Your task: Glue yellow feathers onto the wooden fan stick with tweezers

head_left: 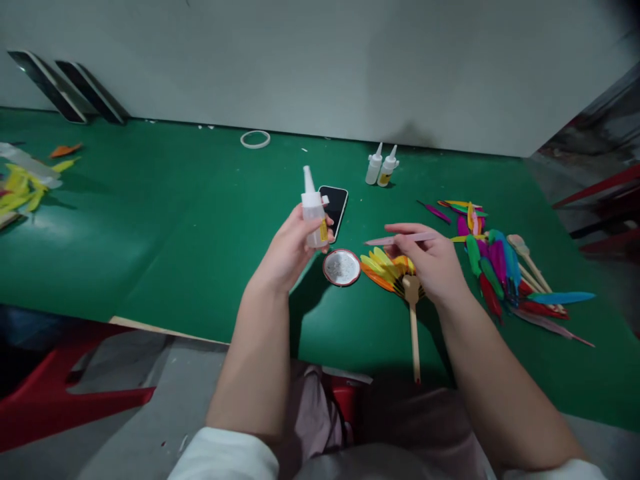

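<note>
My left hand is wrapped around a small translucent glue bottle with a long white nozzle pointing up and a yellow label. My right hand pinches a thin pale pink stick, perhaps tweezers, its pointed end toward the left. Below that hand lies a fan of yellow and orange feathers on a wooden handle, partly hidden by the fingers. Between my hands sits a round, shallow lid with a red rim and a whitish, speckled inside. Behind the bottle is a phone.
Two more glue bottles stand near the wall. Loose colored feathers and wooden handles are heaped at right. Farther left are a tape ring, leaning dark panels and yellow feathers. A red stool stands below the green table's edge.
</note>
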`<state>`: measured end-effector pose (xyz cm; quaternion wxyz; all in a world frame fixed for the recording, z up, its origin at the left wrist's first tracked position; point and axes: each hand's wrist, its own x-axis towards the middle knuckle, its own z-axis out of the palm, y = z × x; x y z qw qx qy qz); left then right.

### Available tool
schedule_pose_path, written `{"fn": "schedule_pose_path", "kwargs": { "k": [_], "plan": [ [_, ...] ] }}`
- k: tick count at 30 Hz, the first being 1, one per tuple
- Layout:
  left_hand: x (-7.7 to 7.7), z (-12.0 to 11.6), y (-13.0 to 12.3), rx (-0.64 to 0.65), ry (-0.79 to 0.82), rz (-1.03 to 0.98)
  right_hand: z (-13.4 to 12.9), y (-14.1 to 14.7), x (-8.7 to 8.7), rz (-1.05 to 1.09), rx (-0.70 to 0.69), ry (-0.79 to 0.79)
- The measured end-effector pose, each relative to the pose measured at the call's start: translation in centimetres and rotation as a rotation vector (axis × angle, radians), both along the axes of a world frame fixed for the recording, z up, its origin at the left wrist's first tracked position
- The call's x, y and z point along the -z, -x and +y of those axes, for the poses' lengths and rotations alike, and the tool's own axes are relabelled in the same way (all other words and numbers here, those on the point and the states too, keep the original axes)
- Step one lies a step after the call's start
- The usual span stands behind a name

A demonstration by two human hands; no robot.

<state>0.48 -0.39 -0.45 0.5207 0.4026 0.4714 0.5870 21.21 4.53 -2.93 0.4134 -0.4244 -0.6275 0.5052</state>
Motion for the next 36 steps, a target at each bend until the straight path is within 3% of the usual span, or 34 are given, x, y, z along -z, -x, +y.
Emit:
{"fn": "schedule_pose_path", "kwargs": {
  "k": [3,6,11,17,20,26,36],
  "plan": [
    [0.0,-0.2,0.2,0.007,-0.039,0.087,-0.4,1.3,0.1,-0.120,-0.061,-0.112],
    [0.1,-0.2,0.3,-0.113,-0.077,0.128,-0.8,1.5,0.9,-0.255,-0.141,-0.209],
    [0.5,0.0,0.3,-0.192,-0.121,0.095,-1.2,0.6,2.0,-0.353,-0.200,-0.382],
    [1.0,0.5,0.5,-0.333,-0.155,0.005,-1.1,0.2,1.9,-0.444,-0.284,-0.493],
    [1.0,0.6,0.4,-0.388,-0.172,-0.040,-1.1,0.1,1.7,-0.480,-0.317,-0.519],
    [1.0,0.6,0.2,-0.378,-0.176,-0.052,-1.1,0.3,1.7,-0.512,-0.346,-0.528],
    [1.0,0.7,0.1,-0.395,-0.162,-0.043,-1.1,0.4,1.7,-0.495,-0.367,-0.445]
  ]
}}
